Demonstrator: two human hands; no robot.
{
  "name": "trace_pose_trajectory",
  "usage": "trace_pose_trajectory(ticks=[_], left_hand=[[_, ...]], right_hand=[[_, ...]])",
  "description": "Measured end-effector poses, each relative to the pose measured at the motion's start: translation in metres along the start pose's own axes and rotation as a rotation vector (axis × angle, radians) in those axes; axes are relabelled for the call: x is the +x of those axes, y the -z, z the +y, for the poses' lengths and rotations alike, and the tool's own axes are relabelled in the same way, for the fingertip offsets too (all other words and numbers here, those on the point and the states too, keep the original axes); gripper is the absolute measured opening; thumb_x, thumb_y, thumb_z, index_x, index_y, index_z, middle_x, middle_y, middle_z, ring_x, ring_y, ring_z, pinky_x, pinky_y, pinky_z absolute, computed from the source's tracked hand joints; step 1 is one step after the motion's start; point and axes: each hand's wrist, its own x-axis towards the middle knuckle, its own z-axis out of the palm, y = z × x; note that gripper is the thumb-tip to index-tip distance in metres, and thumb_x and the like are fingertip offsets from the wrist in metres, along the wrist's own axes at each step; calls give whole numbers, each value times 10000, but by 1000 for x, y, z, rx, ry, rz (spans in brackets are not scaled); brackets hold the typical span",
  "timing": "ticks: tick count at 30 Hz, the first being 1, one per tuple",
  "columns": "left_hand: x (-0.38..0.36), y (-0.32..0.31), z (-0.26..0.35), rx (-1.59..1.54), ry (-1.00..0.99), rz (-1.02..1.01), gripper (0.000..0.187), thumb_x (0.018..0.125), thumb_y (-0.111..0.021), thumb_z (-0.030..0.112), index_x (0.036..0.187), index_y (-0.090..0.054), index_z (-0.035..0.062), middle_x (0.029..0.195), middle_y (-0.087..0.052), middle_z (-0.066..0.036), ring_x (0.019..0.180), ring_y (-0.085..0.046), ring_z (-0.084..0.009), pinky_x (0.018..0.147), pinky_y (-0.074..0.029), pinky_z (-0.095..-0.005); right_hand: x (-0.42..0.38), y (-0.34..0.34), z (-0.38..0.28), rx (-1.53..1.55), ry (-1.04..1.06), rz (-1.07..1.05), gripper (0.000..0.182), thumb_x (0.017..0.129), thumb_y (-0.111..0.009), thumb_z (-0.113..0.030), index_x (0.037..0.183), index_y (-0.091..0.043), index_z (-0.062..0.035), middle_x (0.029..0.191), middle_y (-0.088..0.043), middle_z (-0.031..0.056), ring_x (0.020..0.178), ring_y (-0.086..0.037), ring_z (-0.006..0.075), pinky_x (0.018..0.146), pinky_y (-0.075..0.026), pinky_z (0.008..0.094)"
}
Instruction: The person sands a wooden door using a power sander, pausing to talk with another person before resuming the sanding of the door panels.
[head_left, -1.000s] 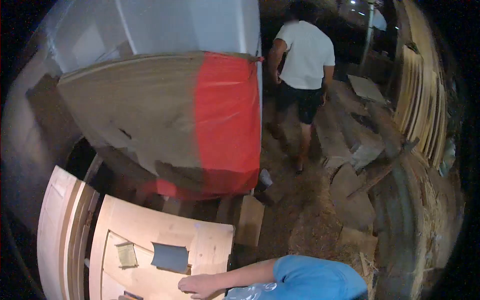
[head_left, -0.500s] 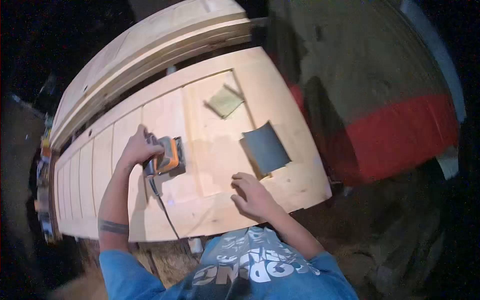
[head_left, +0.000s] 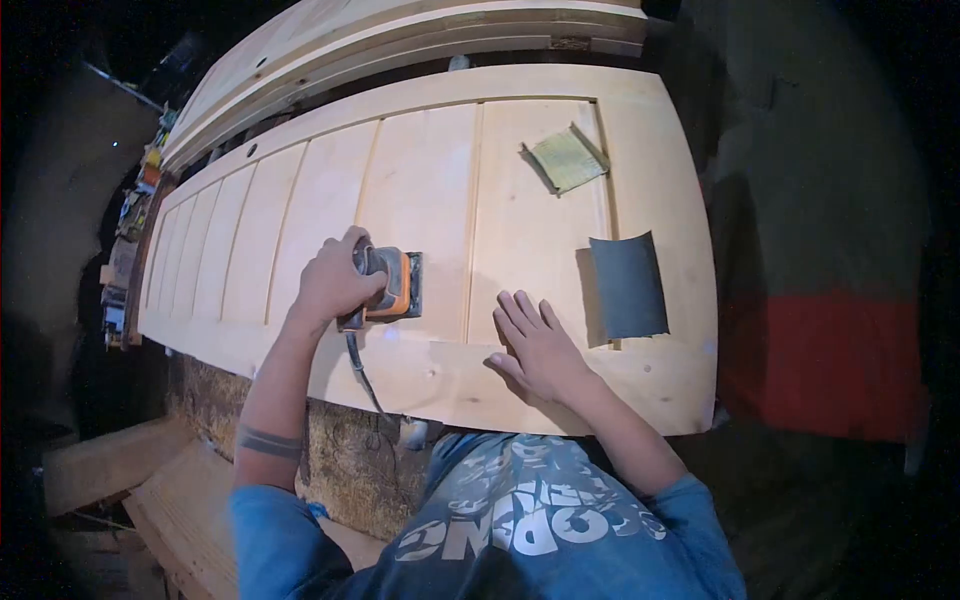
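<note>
My left hand [head_left: 335, 282] is wrapped round an orange and black electric sander [head_left: 398, 285], whose pad rests on a pale panelled wooden door [head_left: 535, 230]. The sander's cord [head_left: 362, 372] trails over the door's near edge. My right hand [head_left: 543, 352] lies open on the door to the right of the sander, fingers stretched out and nothing in it. Just right of that hand, a curved dark grey sheet of sandpaper [head_left: 630, 287] sits across the door's end groove. Farther back lies a folded greenish piece of sandpaper [head_left: 567, 160].
Behind the door is a stack of similar wooden panels [head_left: 400, 42]. Wooden boards [head_left: 190, 500] lie below at the lower left. Assorted items [head_left: 130, 235] stand beyond the door's far left end. A red surface [head_left: 840, 365] shows at the right.
The camera view has shifted, so the door appears farther right and higher. Relative to the door, the sander has moved slightly left, away from a groove. My right hand's fingers have straightened and spread.
</note>
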Motion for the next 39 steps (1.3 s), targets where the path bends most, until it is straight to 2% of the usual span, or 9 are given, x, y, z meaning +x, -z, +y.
trace_pose_trajectory(ticks=[3, 6, 9, 15, 24, 31, 34, 39], left_hand=[[-13, -10, 7, -11, 36, 20, 613, 707, -752, 337, 1263, -575, 147, 1139, -594, -186, 961, -676, -396, 876, -559, -482], [-23, -14, 14, -72, 18, 57, 597, 694, -777, 263, 1244, -577, 145, 1074, -599, -187, 989, -655, -394, 880, -547, -472], [-29, -13, 22, -94, 2, 45, 569, 697, -782, 234, 1225, -590, 146, 1082, -590, -185, 988, -656, -389, 881, -549, -469], [-36, -17, 46, -101, 26, 34, 551, 702, -784, 245, 1212, -594, 159, 1085, -575, -187, 976, -657, -396, 869, -556, -474], [-20, -17, 77, -94, 33, -16, 545, 717, -781, 277, 1218, -589, 181, 1092, -574, -176, 971, -655, -401, 850, -560, -481], [68, -8, 75, -45, 2, 78, 589, 687, -797, 308, 1223, -599, 162, 1077, -600, -189, 999, -650, -387, 891, -539, -463], [127, -7, 66, 32, -41, 118, 564, 696, -757, 329, 1221, -608, 186, 1086, -613, -229, 956, -671, -426, 859, -557, -486], [227, 7, 59, 3, -44, 94, 602, 657, -750, 362, 1211, -627, 161, 1118, -677, -225, 1045, -673, -398, 910, -543, -460]], right_hand=[[-9, 1, 6, 55, 21, -33, 729, 1002, -510, -454, 1487, -376, 72, 1619, -256, 251, 1527, -184, 401, 1227, -174, 546], [-14, 1, 12, 9, -45, 14, 724, 999, -517, -441, 1483, -380, 80, 1616, -255, 259, 1528, -182, 401, 1229, -178, 540], [-18, 5, 13, 9, -62, -22, 738, 998, -521, -430, 1492, -351, 92, 1621, -239, 262, 1530, -177, 400, 1235, -172, 532], [-13, 1, 14, 39, -101, 12, 754, 998, -524, -429, 1506, -320, 91, 1626, -229, 257, 1534, -166, 394, 1242, -169, 510], [-15, 11, 13, 118, -78, 34, 724, 966, -595, -386, 1452, -383, 107, 1588, -278, 289, 1510, -216, 424, 1227, -216, 520], [-12, 17, 15, 237, -123, 37, 701, 950, -633, -349, 1426, -405, 111, 1571, -300, 294, 1492, -243, 446, 1216, -247, 528], [-12, 17, 15, 248, -130, 50, 724, 934, -653, -351, 1432, -402, 111, 1573, -305, 291, 1491, -250, 447, 1215, -251, 529], [-12, 16, 15, 267, -144, 80, 772, 904, -687, -375, 1441, -407, 105, 1579, -315, 283, 1490, -262, 447, 1214, -249, 533]])
